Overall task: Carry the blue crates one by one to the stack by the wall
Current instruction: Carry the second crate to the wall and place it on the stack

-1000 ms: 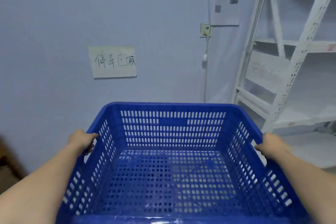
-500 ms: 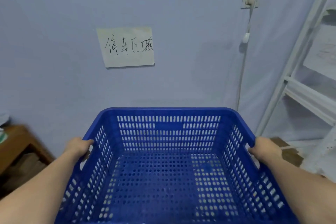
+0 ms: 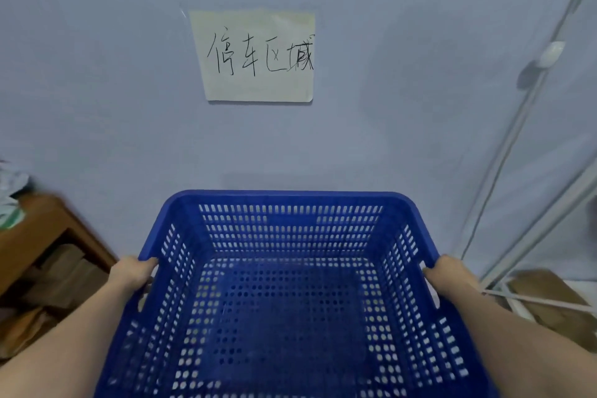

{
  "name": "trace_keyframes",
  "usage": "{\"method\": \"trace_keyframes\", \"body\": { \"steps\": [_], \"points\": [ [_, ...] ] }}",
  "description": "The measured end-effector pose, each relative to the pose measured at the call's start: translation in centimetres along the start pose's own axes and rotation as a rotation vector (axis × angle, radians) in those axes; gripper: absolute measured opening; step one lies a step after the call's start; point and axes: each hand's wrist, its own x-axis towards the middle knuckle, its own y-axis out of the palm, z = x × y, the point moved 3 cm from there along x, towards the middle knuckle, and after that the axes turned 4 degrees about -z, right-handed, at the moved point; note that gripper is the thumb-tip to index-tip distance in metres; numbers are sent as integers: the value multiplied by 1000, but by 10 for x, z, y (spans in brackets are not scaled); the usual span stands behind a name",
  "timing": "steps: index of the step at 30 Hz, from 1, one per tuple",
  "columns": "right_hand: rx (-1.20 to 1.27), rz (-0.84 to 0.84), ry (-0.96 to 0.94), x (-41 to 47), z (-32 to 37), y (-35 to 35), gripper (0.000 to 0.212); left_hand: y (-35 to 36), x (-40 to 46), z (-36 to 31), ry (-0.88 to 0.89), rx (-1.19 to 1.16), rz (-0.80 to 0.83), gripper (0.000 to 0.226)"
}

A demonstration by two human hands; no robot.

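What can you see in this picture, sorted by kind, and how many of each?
Blue crate: 1, held at its side rims
Hands: 2, left hand and right hand
Paper sign on the wall: 1
Wooden cabinet: 1
White shelf frame: 1
Total: 6

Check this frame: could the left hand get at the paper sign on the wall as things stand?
Probably not right now. The left hand grips the blue crate by its side rim, as does the right hand, so it is occupied. The paper sign hangs above and beyond the crate's far wall.
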Motion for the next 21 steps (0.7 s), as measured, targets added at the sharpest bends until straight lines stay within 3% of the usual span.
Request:
{"method": "trace_keyframes", "body": {
  "steps": [9,16,21],
  "points": [
    [210,112,260,9,54,67,45,44,104,16,-23,-18,208,21],
    [376,88,435,7,69,115,37,87,150,40,-58,24,325,38],
    [341,89,463,39,75,120,43,118,157,40,-114,40,361,43]
  ]
}}
